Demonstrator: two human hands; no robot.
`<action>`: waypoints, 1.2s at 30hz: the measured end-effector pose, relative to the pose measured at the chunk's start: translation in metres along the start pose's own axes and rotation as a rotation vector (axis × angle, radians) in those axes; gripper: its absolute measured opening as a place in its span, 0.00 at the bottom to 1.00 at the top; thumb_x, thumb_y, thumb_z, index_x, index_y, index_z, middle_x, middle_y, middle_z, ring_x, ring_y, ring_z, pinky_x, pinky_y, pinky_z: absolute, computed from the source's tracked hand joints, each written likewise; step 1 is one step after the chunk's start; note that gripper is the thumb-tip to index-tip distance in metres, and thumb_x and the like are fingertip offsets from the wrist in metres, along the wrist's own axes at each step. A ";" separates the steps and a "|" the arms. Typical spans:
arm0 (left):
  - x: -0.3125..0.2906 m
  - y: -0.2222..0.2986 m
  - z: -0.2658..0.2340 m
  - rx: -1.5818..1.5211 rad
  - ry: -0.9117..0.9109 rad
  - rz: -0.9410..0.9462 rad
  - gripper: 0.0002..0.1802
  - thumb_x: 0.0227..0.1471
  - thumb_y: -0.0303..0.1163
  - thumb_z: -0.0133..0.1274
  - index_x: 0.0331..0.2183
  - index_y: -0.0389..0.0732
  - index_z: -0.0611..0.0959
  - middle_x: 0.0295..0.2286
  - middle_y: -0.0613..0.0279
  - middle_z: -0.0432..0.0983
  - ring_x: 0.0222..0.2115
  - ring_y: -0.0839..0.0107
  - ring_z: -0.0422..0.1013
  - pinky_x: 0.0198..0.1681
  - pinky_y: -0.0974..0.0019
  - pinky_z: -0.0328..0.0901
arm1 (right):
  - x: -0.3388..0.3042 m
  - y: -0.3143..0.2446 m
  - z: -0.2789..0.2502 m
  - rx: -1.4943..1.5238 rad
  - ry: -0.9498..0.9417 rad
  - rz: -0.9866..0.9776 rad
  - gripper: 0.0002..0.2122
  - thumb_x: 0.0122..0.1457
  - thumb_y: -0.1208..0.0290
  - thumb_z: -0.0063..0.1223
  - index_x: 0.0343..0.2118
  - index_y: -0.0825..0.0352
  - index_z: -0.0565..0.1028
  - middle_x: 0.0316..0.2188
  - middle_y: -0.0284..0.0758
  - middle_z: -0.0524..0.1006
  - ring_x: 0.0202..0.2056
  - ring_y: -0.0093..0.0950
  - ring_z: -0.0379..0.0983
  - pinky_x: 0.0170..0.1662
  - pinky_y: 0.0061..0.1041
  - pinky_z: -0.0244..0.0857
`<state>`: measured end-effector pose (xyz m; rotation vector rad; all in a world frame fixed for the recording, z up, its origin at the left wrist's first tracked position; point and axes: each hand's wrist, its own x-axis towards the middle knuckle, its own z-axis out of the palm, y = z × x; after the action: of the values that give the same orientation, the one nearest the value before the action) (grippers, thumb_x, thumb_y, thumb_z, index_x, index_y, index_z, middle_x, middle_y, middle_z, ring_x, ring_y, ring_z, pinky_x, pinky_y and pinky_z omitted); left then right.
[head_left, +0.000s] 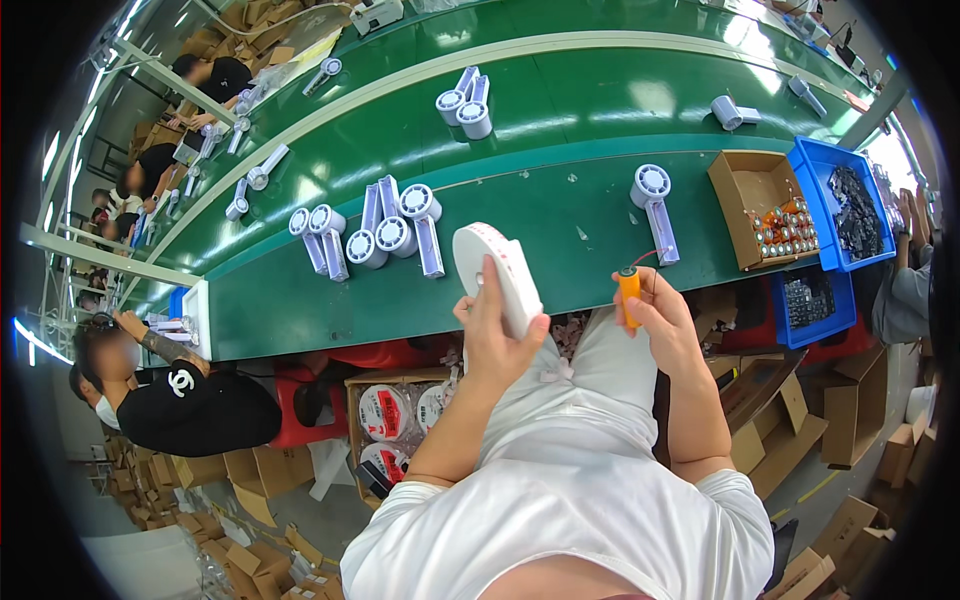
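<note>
My left hand (pixel 497 350) is closed around a wide, flat white roll of tape (pixel 515 285), held upright over the near edge of the green bench (pixel 560 240). To the right, my right hand (pixel 668 325) pinches an orange cylindrical battery (pixel 629 297) between thumb and fingers. A thin red wire rises from the battery's top. Just beyond that hand lies a pale lilac handheld fan (pixel 652 182), its hollow handle pointing toward me. The wire's end overlaps the handle in view; I cannot tell whether they are joined.
Several similar fans (pixel 395 236) lie left on the bench. At right are a cardboard tray (pixel 735 185) of orange batteries and blue bins (pixel 810 160) of dark parts. Beyond runs a green conveyor (pixel 560 90) with fans. A co-worker in black (pixel 215 405) sits left; boxed tape rolls (pixel 384 412) are below.
</note>
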<state>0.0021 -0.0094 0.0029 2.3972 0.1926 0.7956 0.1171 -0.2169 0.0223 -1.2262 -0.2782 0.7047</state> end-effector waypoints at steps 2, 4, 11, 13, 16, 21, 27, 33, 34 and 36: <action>-0.002 0.005 0.004 0.000 -0.051 -0.044 0.52 0.43 0.42 0.63 0.61 0.24 0.57 0.49 0.48 0.72 0.39 0.64 0.69 0.47 0.61 0.50 | -0.006 -0.007 0.013 -0.108 0.021 -0.084 0.15 0.60 0.76 0.53 0.49 0.75 0.70 0.28 0.29 0.70 0.30 0.17 0.68 0.31 0.17 0.66; 0.001 0.004 0.010 0.113 -0.002 0.185 0.54 0.41 0.48 0.64 0.61 0.27 0.59 0.35 0.59 0.74 0.32 0.68 0.67 0.39 0.59 0.47 | -0.010 -0.014 0.022 -0.215 0.042 -0.169 0.14 0.59 0.77 0.54 0.48 0.76 0.71 0.29 0.30 0.70 0.31 0.18 0.70 0.33 0.18 0.69; -0.001 0.004 0.019 0.153 0.017 0.335 0.53 0.34 0.50 0.68 0.59 0.38 0.66 0.28 0.65 0.69 0.29 0.67 0.64 0.36 0.58 0.46 | -0.009 -0.026 0.038 -0.652 0.105 -0.438 0.17 0.52 0.77 0.63 0.45 0.75 0.76 0.27 0.34 0.74 0.28 0.22 0.74 0.34 0.20 0.70; 0.001 0.004 0.016 0.171 -0.004 0.336 0.54 0.33 0.49 0.68 0.59 0.39 0.66 0.28 0.65 0.68 0.30 0.67 0.64 0.35 0.58 0.46 | -0.008 -0.032 0.040 -0.741 0.066 -0.376 0.18 0.52 0.78 0.63 0.46 0.77 0.75 0.28 0.33 0.74 0.31 0.21 0.74 0.38 0.18 0.72; 0.003 0.006 0.011 0.243 -0.050 0.348 0.54 0.33 0.50 0.68 0.60 0.39 0.66 0.28 0.65 0.68 0.30 0.67 0.64 0.35 0.58 0.46 | -0.005 -0.033 0.037 -0.644 0.026 -0.279 0.20 0.51 0.80 0.64 0.48 0.77 0.74 0.31 0.34 0.76 0.31 0.20 0.75 0.37 0.18 0.72; 0.000 0.003 0.002 0.170 -0.050 0.112 0.54 0.41 0.56 0.59 0.60 0.30 0.62 0.28 0.63 0.70 0.28 0.66 0.67 0.38 0.57 0.48 | -0.001 -0.025 0.024 -0.053 0.124 -0.343 0.20 0.51 0.82 0.64 0.47 0.79 0.72 0.35 0.37 0.77 0.35 0.21 0.75 0.39 0.19 0.71; -0.003 0.043 0.007 0.160 -0.155 0.223 0.55 0.36 0.49 0.65 0.60 0.30 0.63 0.25 0.63 0.66 0.26 0.68 0.65 0.34 0.59 0.48 | 0.018 -0.002 0.033 0.068 0.291 -0.493 0.20 0.53 0.76 0.65 0.46 0.73 0.67 0.38 0.34 0.74 0.39 0.21 0.71 0.45 0.19 0.68; -0.013 0.059 0.013 0.203 -0.133 0.079 0.54 0.36 0.47 0.65 0.60 0.30 0.63 0.23 0.63 0.66 0.24 0.68 0.64 0.33 0.59 0.49 | 0.022 0.021 0.030 0.292 0.359 -0.646 0.14 0.58 0.73 0.60 0.43 0.66 0.66 0.39 0.32 0.72 0.41 0.24 0.72 0.47 0.24 0.69; -0.012 0.060 0.010 0.192 -0.133 0.084 0.54 0.36 0.47 0.65 0.60 0.30 0.63 0.23 0.63 0.66 0.24 0.68 0.64 0.33 0.59 0.49 | 0.026 0.012 0.018 0.398 0.404 -0.626 0.13 0.59 0.73 0.59 0.42 0.66 0.67 0.39 0.33 0.72 0.41 0.25 0.73 0.47 0.26 0.70; -0.016 0.061 -0.006 0.192 -0.367 0.186 0.53 0.39 0.48 0.63 0.60 0.29 0.62 0.22 0.61 0.68 0.24 0.66 0.65 0.34 0.58 0.51 | 0.051 -0.007 -0.013 0.448 0.631 -0.619 0.11 0.60 0.72 0.57 0.42 0.69 0.69 0.38 0.36 0.74 0.38 0.26 0.75 0.43 0.26 0.72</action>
<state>-0.0172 -0.0612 0.0345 2.7225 -0.1079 0.4168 0.1654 -0.1963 0.0156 -0.8073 0.0369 -0.1684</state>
